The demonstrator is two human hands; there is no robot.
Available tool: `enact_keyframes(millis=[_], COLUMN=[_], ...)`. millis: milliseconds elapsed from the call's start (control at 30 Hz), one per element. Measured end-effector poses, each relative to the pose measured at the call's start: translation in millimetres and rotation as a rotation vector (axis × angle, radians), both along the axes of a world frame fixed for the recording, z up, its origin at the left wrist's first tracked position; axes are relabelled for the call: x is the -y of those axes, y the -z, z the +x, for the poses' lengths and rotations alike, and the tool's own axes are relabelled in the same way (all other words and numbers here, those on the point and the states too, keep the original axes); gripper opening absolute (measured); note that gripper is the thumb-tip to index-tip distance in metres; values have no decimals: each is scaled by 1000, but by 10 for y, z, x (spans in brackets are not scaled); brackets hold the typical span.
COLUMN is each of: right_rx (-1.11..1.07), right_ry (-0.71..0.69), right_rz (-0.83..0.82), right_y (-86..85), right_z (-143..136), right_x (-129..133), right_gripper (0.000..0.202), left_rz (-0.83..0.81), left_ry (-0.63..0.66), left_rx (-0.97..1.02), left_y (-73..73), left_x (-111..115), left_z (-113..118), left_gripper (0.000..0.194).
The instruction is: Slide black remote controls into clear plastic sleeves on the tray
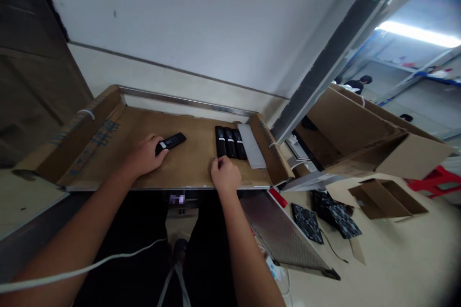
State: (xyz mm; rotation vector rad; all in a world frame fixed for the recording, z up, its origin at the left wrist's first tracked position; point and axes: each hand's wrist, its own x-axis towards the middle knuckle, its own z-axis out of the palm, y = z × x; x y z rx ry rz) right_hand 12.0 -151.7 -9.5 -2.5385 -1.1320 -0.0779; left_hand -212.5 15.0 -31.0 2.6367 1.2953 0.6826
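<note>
**Fingers (163,154) of the left hand (144,157) grip a slim black handset (172,142) with a white label**

From my head view, the left fingers are closed around the near end of that handset, thumb on the side toward me. Its far end points rightward and slightly away, over the middle of the brown cardboard-lined counter (190,168); I can't tell whether it touches the surface.

The right hand (226,175) is curled into a loose fist at the near end of a row of three black handsets (230,143) with white labels. I can't tell whether its fingers hold anything or touch the row.

The three lie side by side toward the counter's right end. Just right of them is a flat, whitish, rectangular sheet (251,146), near the upturned cardboard side (271,146). Beyond that, to the right, I see a large open brown cardboard box (342,120).
</note>
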Motion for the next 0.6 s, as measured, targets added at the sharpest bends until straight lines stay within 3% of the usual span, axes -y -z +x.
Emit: enact_keyframes(millis=[267,333,467,600], right_rx=[-30,-37,-36,-40], right_ry=[-43,-54,-65,-72], right_rz=[24,28,41,54], right_y=[-13,-6,18,41], right_z=[11,18,34,42], right_x=[31,33,36,47], right_gripper=[24,24,24,25], left_rz=[114,15,-364,-490], left_ry=[-64,-77,-107,-85], left_rx=[-277,-309,-271,-7], left_y=[-126,-206,-386,-391], left_x=[108,40,-182,-289], left_z=[164,220,284,212], left_gripper=[48,49,48,37])
